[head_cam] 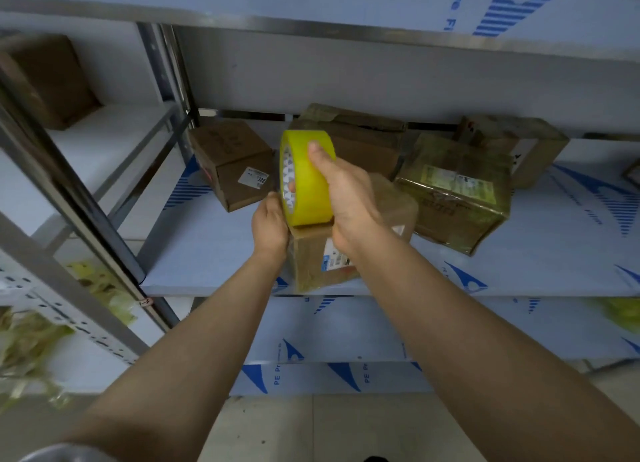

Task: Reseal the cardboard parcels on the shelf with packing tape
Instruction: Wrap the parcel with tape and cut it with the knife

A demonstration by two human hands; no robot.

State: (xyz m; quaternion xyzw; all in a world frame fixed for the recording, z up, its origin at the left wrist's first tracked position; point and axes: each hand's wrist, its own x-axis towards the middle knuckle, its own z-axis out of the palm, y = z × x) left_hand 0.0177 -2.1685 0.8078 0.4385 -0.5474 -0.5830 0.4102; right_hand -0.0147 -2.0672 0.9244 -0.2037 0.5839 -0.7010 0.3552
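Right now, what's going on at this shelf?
A person holds a yellow tape roll upright in the right hand, over a small cardboard parcel at the front edge of the shelf. The left hand holds the roll's lower side, perhaps feeling for the tape's end. No strip is visibly pulled out yet. Other parcels sit further back on the same shelf.

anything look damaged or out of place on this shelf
Yes. The large parcel on the right is crumpled and wrapped in wrinkled yellowed tape. The back parcel shows a dark gap at its top flap. What look like tape scraps litter the lower left rack.
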